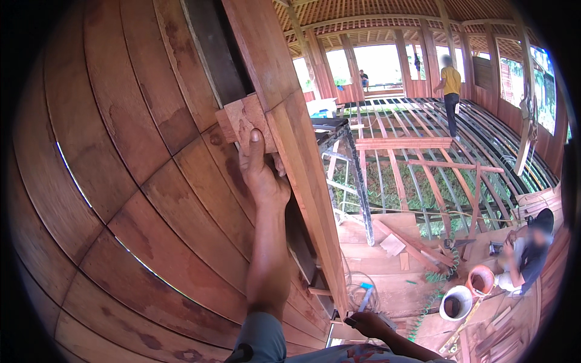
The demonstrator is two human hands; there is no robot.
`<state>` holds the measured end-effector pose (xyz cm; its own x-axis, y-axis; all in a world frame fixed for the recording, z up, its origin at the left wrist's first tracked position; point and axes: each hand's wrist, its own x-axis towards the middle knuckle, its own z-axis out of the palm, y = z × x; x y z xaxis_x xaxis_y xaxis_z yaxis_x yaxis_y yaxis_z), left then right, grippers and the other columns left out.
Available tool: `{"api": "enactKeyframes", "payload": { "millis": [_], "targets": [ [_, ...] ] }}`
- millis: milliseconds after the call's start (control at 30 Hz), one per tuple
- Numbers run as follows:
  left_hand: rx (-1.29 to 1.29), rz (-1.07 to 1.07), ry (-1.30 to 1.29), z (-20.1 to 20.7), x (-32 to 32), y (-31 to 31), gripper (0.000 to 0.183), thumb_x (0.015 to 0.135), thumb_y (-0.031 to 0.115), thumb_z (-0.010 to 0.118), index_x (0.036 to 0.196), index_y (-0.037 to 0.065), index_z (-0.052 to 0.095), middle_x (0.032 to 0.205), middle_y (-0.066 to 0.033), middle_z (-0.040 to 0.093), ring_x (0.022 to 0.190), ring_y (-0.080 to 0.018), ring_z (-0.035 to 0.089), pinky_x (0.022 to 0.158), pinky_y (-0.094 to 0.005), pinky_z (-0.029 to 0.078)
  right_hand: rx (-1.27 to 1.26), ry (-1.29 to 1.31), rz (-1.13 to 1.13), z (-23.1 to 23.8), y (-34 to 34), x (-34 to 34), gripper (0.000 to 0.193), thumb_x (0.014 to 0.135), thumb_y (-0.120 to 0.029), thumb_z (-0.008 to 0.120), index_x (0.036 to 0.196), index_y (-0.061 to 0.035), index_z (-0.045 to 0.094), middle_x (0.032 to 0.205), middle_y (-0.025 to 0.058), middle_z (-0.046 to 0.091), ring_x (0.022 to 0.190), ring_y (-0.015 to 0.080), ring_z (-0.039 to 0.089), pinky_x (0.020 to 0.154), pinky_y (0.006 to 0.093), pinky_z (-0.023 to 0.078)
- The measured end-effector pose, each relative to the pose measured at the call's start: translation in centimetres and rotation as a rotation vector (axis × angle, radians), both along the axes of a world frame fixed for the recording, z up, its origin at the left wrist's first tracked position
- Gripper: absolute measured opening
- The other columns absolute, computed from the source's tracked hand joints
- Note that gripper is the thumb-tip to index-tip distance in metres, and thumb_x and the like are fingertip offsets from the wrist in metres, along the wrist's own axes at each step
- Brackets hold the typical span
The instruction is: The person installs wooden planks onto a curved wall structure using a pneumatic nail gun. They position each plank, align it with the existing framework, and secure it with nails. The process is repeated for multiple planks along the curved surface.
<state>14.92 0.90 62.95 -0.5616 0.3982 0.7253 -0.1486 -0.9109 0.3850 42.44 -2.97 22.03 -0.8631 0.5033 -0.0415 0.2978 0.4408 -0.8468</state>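
Up on the plank wall (pixel 181 175), my left hand (pixel 261 172) is closed on a short reddish wood block (pixel 245 121). Its thumb lies over the block's face, and some fingers are hidden behind. The block sits across the dark gap (pixel 221 54) between the wall planks and a long wooden beam (pixel 311 175), close against the beam. Down by the beam's lower end, my right hand (pixel 369 325) is closed, its fingers small and dark. A blue-topped tool (pixel 366 290) stands just beyond it; whether the hand grips that tool is unclear.
A dark-topped metal stand (pixel 357 175) is beyond the beam. Two buckets (pixel 456 304), a coiled green hose (pixel 439 277) and loose boards (pixel 411 248) lie on the plank floor. A crouching person (pixel 526 254) is at right; another (pixel 449 88) stands among open floor joists (pixel 423 187).
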Motion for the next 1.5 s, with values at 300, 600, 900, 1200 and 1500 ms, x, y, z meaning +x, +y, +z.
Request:
{"api": "enactKeyframes", "payload": {
  "millis": [300, 600, 900, 1200, 1500],
  "targets": [
    [0.011, 0.024, -0.003, 0.2, 0.5, 0.1, 0.026, 0.1, 0.028, 0.066, 0.114, 0.006, 0.063, 0.076, -0.0013, 0.066, 0.045, -0.0076, 0.048, 0.038, -0.0217, 0.036, 0.008, -0.016, -0.024, -1.0, 0.8, -0.2, 0.021, 0.09, -0.019, 0.067, 0.106, -0.0054, 0.072, 0.089, 0.0191, 0.072, 0.084, 0.0349, 0.072, 0.076, 0.043, 0.055],
    [0.01, 0.012, 0.003, 0.0, 0.1, 0.2, 0.024, 0.098, 0.028, 0.068, 0.108, 0.007, 0.063, 0.075, -0.0008, 0.066, 0.045, -0.0078, 0.048, 0.038, -0.0218, 0.035, 0.01, -0.024, -0.044, -0.9, 0.9, 0.3, 0.025, 0.095, -0.026, 0.064, 0.107, -0.0066, 0.072, 0.09, 0.0166, 0.074, 0.086, 0.0328, 0.073, 0.078, 0.0418, 0.055],
    [-0.01, 0.018, 0.033, -0.1, -0.3, 0.3, 0.031, 0.098, 0.031, 0.068, 0.119, 0.008, 0.062, 0.076, -0.0015, 0.065, 0.046, -0.0094, 0.046, 0.04, -0.0233, 0.04, -0.032, -0.03, -0.037, -0.7, 0.6, 0.5, 0.025, 0.096, -0.028, 0.064, 0.107, -0.0062, 0.072, 0.091, 0.017, 0.074, 0.086, 0.0336, 0.072, 0.079, 0.0415, 0.055],
    [-0.003, 0.021, 0.0, 0.2, 0.3, 0.3, 0.024, 0.098, 0.029, 0.068, 0.108, 0.008, 0.064, 0.073, -0.0005, 0.065, 0.045, -0.0074, 0.048, 0.038, -0.0217, 0.035, -0.052, -0.034, -0.085, -1.0, 0.5, 0.9, 0.03, 0.098, -0.032, 0.064, 0.108, -0.0055, 0.072, 0.09, 0.0144, 0.074, 0.084, 0.0283, 0.073, 0.08, 0.0393, 0.055],
    [0.011, 0.004, -0.035, -0.2, -0.3, -0.2, 0.04, 0.098, 0.029, 0.067, 0.131, 0.008, 0.057, 0.086, -0.0035, 0.065, 0.05, -0.0096, 0.048, 0.042, -0.0228, 0.038, 0.012, -0.019, -0.026, -2.5, 0.4, 0.8, 0.032, 0.1, -0.033, 0.062, 0.105, -0.003, 0.072, 0.087, 0.013, 0.074, 0.082, 0.0227, 0.072, 0.078, 0.0375, 0.055]
  ]
}}
